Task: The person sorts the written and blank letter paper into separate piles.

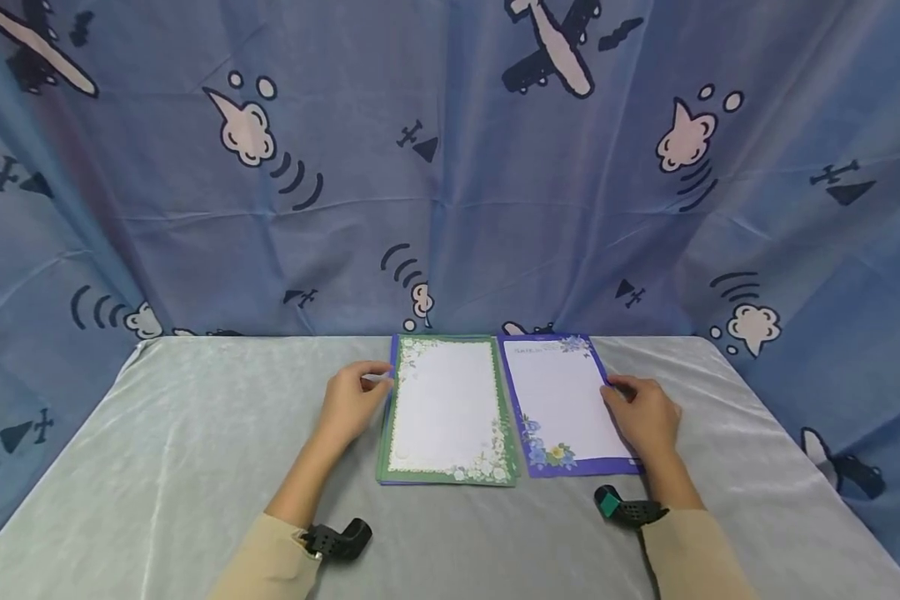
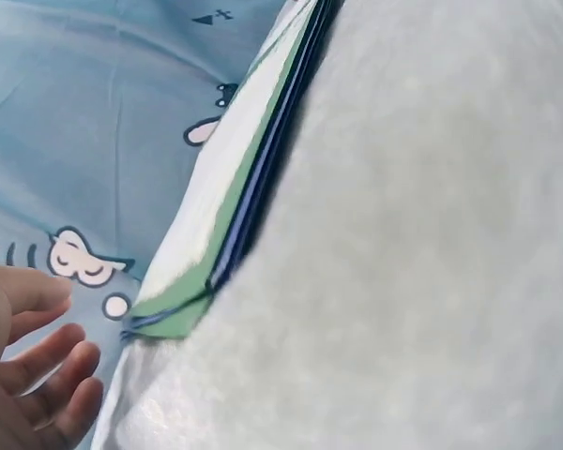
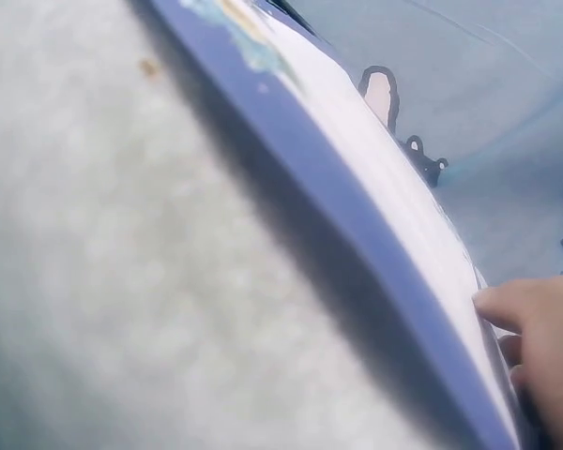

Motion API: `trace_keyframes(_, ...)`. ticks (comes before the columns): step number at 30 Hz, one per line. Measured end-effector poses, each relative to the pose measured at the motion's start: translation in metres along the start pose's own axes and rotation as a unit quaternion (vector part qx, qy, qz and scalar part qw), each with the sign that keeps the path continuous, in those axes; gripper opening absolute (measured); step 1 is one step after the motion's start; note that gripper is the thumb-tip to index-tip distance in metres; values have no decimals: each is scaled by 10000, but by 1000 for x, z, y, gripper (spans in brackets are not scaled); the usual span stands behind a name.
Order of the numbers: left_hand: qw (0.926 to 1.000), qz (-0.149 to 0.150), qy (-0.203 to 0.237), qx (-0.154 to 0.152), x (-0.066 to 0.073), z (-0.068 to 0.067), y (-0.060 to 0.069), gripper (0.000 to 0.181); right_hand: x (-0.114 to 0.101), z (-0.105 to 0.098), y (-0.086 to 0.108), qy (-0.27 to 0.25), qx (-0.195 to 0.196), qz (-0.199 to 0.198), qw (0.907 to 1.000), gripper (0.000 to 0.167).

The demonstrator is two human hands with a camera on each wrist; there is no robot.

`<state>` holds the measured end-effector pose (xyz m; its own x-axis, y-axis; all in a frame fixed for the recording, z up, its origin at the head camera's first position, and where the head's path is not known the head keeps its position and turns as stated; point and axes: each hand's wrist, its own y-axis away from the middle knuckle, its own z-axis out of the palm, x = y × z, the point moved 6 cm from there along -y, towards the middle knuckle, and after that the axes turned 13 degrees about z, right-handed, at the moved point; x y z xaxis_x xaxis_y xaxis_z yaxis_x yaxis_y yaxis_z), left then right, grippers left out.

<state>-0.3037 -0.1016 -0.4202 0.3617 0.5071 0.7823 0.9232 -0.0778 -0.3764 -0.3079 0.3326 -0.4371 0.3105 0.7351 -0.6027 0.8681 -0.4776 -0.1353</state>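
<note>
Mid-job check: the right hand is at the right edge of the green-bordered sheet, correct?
Wrong sheet: the right hand is at the right edge of the purple-bordered sheet, not the green-bordered sheet. The head view shows it.

A green-bordered stack of sheets (image 1: 444, 408), its white face strewn with pale flowers, lies face up over protruding purple edges (image 1: 395, 346), and just right of it sits a purple-bordered sheet (image 1: 566, 400), blue-flowered at two corners, near edge raised.
</note>
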Motion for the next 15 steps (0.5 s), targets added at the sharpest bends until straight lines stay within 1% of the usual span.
trace_keyframes(4,9999,42,150,-14,-4,2,1,28,1,-2,3,-32,6,130,9999,34)
trace_keyframes(7,9997,78,204,48,-8,4,3,30,0,-3,4,-88,-4,215,9997,32)
trace_keyframes(11,9997,149,-11,201,-16,7,5,31,-1,-5,3,-87,-85,261,9996,31)
trace_keyframes(13,9993,197,-176,258,-18,8,6,32,-3,-6,1,15,-180,201,9996,33)
trace_keyframes(15,9988,274,-317,248,-20,10,7,34,-5,-7,-1,146,-311,104,9994,35)
